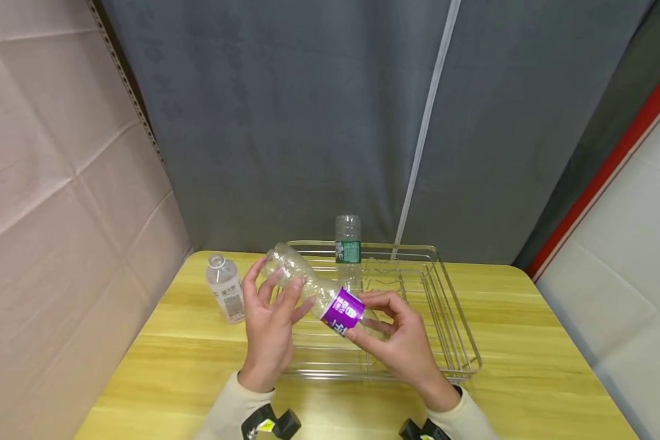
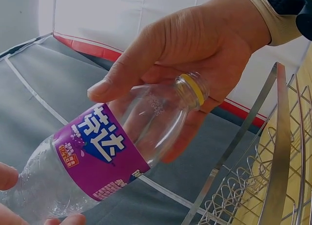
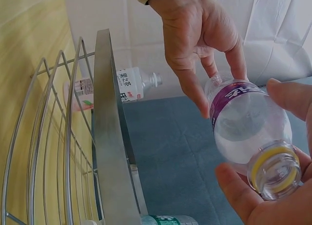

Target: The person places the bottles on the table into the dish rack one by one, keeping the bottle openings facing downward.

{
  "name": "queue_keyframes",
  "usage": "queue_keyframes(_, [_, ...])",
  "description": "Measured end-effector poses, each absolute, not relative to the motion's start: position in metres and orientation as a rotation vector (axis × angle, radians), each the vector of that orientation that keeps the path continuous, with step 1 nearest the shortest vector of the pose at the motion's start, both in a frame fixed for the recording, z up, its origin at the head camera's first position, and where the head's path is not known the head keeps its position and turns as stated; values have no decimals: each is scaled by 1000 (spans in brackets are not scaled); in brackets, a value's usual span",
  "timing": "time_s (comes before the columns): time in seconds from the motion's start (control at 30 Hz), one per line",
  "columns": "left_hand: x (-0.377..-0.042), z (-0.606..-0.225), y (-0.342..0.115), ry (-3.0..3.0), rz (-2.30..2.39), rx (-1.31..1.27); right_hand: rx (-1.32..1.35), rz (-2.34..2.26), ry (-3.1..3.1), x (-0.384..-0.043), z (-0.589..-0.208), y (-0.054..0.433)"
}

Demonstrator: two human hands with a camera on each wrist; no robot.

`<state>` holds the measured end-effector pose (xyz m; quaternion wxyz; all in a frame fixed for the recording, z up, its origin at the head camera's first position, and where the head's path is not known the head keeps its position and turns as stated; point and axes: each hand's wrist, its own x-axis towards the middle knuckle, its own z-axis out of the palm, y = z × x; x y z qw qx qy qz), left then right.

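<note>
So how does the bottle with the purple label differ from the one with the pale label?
The purple-labelled bottle has large white lettering, the pale-labelled bottle mainly dark lettering. The purple-labelled bottle is tilted, while the pale-labelled bottle stands upright. The left hand and right hand hold the purple-labelled bottle over the wire rack; the pale-labelled bottle rests on the table beside it. Both are see-through.

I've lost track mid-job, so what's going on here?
A person's left hand holds the base end of a purple-labelled bottle and the right hand its neck end, slanted above the wire rack. A green-labelled bottle is in the rack; a pale-labelled bottle stands on the table, left of the rack.
</note>
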<state>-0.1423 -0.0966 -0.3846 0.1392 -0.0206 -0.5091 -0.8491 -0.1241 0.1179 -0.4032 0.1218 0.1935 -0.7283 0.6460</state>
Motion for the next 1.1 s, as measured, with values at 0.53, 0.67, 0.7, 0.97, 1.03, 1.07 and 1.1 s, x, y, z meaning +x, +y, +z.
queue_keyframes(0.53, [-149,-379,-105,-1540,-2420,-55,602,1876,-2149,-123,-400,130])
queue_keyframes(0.67, [-153,-375,-110,-1571,-2408,-63,609,1841,-2172,-122,-398,139])
queue_keyframes(0.7, [-154,-374,-111,-1577,-2406,-64,602,1829,-2181,-121,-398,141])
queue_keyframes(0.97, [-166,-370,-120,-1644,-2381,-86,548,1756,-2212,-116,-395,165])
queue_keyframes(1.03, [-170,-370,-123,-1670,-2370,-83,528,1736,-2220,-114,-395,171])
queue_keyframes(1.07, [-172,-371,-124,-1682,-2363,-75,520,1732,-2220,-114,-396,174])
queue_keyframes(1.1, [-175,-371,-125,-1695,-2354,-68,509,1727,-2223,-113,-397,177])
